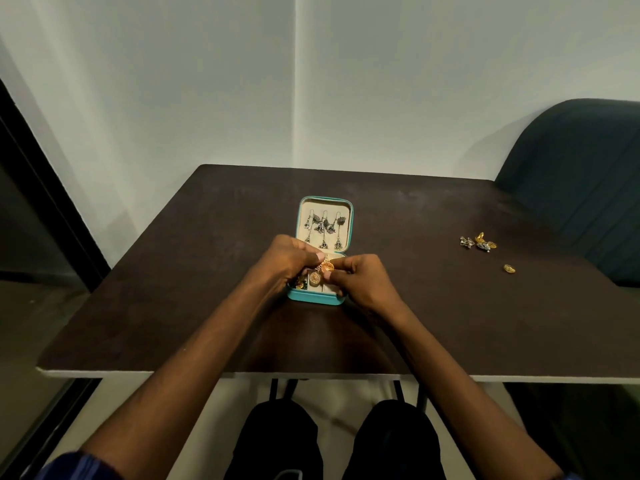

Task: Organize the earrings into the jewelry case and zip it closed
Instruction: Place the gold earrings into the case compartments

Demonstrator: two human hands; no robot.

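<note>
Over the near tray of the open jewelry case [317, 298], both hands meet: the left hand [289, 259] and the right hand [360, 277] each pinch a round gold filigree earring [326, 265], so each grip is closed on that one small piece. Just below it a second gold disc earring [314, 277] lies in the tray, with a dark green-and-gold piece [300, 282] at the tray's left.

The likely trouble is a slip. The earring is thin, hard metal with openwork edges, and a loose pinch could drop it or snag it on the disc beneath. Pressing down could also shove the light case along the smooth dark surface [207, 271].

The case is teal, rounded at the corners, with a pale fabric lining. Its raised lid holds silver dangling earrings [323, 228], whose long drops could catch in the zip when it is closed. Well apart at far right lie loose gold and silver earrings [479, 242] and one small gold piece [509, 268], easily overlooked.
</note>
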